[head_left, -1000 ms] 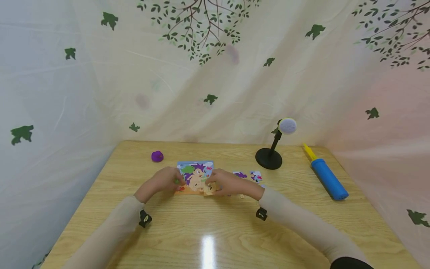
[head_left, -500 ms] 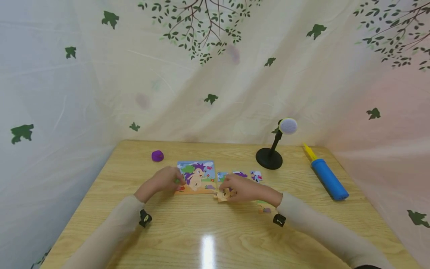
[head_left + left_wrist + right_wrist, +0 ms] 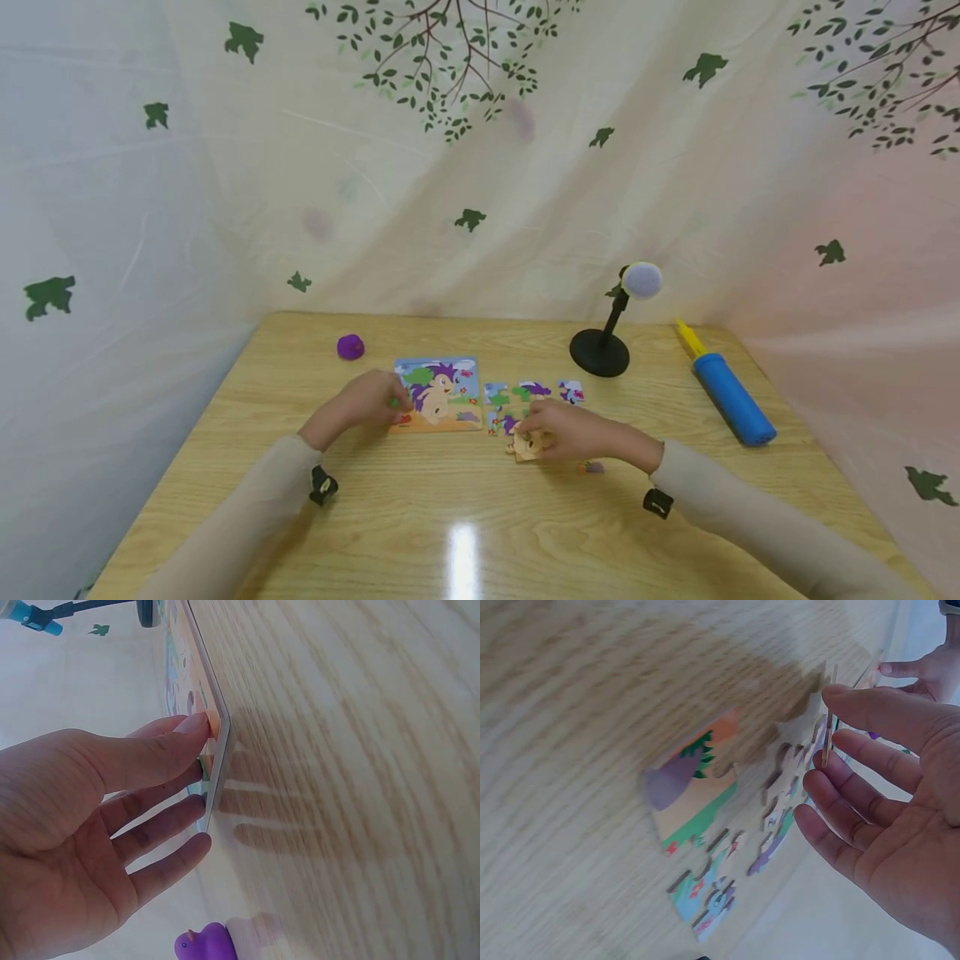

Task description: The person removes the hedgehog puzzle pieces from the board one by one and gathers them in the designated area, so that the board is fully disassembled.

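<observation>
A cartoon hedgehog puzzle board [image 3: 450, 387] lies flat near the table's middle. My left hand [image 3: 367, 400] rests its thumb and fingertips on the board's left side, fingers relaxed, as the left wrist view shows near the corner. Between right thumb and fingers, my right hand [image 3: 562, 427] pinches a beige puzzle piece [image 3: 528, 447], which appears edge-on in the right wrist view. This hand hovers among loose puzzle pieces right of the board. Behind it lie a purple-and-green piece [image 3: 534, 389] and a blue one [image 3: 571, 391]. An orange-and-green piece [image 3: 697, 776] lies nearer the person.
A purple rubber duck [image 3: 208, 943] sits beyond the board's left side. At the back right stands a toy microphone [image 3: 642, 282] on a round black base [image 3: 600, 353]. A blue hand pump [image 3: 733, 400] with a yellow nozzle lies along the table's right side.
My right hand has drawn the beige puzzle piece from over the board's lower right corner to the right, over the loose pieces. The left hand has stayed on the board.
</observation>
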